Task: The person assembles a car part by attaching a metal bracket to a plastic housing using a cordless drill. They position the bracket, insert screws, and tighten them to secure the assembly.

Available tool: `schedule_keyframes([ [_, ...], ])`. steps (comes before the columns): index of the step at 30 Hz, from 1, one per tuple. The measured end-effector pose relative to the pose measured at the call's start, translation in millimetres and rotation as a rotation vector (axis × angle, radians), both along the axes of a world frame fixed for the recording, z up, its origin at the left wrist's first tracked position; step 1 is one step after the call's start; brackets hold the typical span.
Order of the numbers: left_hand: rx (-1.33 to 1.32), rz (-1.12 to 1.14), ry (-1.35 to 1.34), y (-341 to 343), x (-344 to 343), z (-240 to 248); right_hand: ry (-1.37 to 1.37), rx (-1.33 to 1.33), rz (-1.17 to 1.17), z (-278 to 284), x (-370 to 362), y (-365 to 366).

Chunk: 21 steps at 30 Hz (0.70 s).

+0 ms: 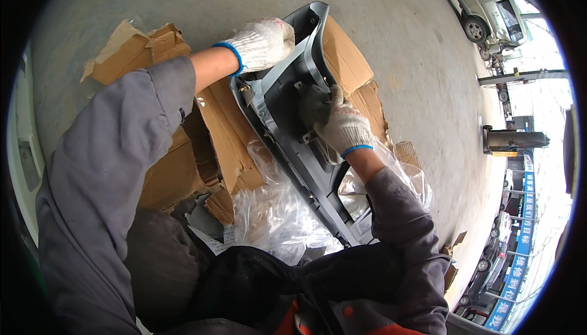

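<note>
A long dark grey plastic car trim panel (287, 99) lies slanted in front of me, its ribbed inner side up, with metal clips along its edges. My left hand (267, 42), in a white knit glove with a blue cuff, is closed over the panel's upper left edge; its fingertips are hidden. Farther down, my right hand (342, 121), gloved alike, bends over the middle of the panel. Its thumb points up and its darkened fingers are drawn together against the inner side. Whatever may be between those fingers cannot be made out.
Torn brown cardboard (229, 133) lies under and beside the panel. Crumpled clear plastic wrap (281, 212) covers the part close to my legs. Concrete floor (403, 47) surrounds it. A white vehicle (489, 11) stands far right, with a black upright object (516, 139) and parked cars beyond.
</note>
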<state>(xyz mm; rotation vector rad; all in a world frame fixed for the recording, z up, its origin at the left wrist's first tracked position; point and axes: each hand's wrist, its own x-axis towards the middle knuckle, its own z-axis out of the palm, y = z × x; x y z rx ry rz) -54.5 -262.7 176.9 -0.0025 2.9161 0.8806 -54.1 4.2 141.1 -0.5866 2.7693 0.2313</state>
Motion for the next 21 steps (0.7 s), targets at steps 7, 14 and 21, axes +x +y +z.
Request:
schedule_keyframes([
  [7, -0.007, 0.017, -0.004, -1, 0, -1, -0.012, 0.019, 0.014, 7, 1, -5],
  [14, -0.003, 0.000, 0.021, 1, -2, -2, 0.100, -0.043, 0.066, 2, -5, 11],
  [21, -0.061, 0.009, 0.017, 2, 8, 1, 0.206, -0.753, 0.258, 23, 55, 56],
])
